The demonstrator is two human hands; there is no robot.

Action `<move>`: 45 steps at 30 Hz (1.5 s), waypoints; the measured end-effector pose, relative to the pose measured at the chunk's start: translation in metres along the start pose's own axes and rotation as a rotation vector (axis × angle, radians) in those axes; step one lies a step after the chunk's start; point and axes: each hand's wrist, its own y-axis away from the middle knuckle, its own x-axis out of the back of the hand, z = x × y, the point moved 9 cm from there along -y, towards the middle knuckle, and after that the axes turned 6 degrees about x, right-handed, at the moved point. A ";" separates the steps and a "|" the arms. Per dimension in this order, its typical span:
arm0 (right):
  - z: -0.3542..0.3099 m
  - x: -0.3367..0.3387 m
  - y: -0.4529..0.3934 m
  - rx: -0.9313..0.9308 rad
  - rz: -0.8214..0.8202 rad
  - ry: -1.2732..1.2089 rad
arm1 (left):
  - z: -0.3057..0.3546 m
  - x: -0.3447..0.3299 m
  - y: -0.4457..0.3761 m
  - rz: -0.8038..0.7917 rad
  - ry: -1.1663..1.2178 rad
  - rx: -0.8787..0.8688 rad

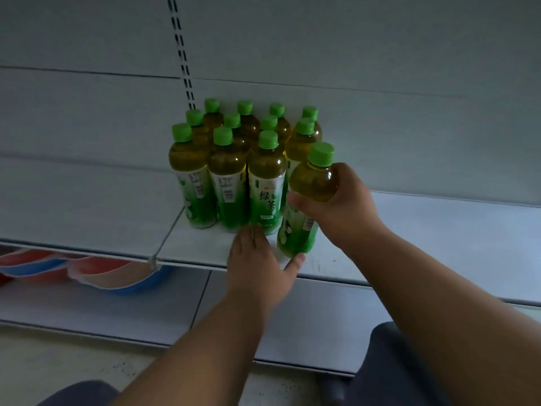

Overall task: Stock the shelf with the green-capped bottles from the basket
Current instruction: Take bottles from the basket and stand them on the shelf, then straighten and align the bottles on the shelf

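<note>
Eleven green-capped bottles [267,183] stand upright in a tight block on the white shelf [424,230], in rows running back to the rear panel. One more bottle [310,197], the twelfth, sits tilted at the block's front right corner, just beside the front row. Right hand [342,206] grips its upper body, fingers [295,200] and thumb curled round it. Left hand [257,262] lies flat on the shelf edge, fingers straight and close together, thumb touching the tilted bottle's base. Two red-and-blue basins [96,273] sit on the lower shelf at left.
</note>
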 end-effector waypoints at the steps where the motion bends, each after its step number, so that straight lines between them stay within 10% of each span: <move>1: 0.007 -0.002 -0.003 -0.012 0.001 0.004 | 0.001 -0.007 -0.001 -0.007 -0.042 0.022; 32: 0.077 -0.050 -0.023 -0.048 -0.121 0.334 | -0.001 -0.050 -0.008 -0.101 -0.328 0.140; 45: 0.015 -0.060 0.053 0.323 -0.275 0.471 | -0.022 0.015 0.052 -0.064 -0.170 0.050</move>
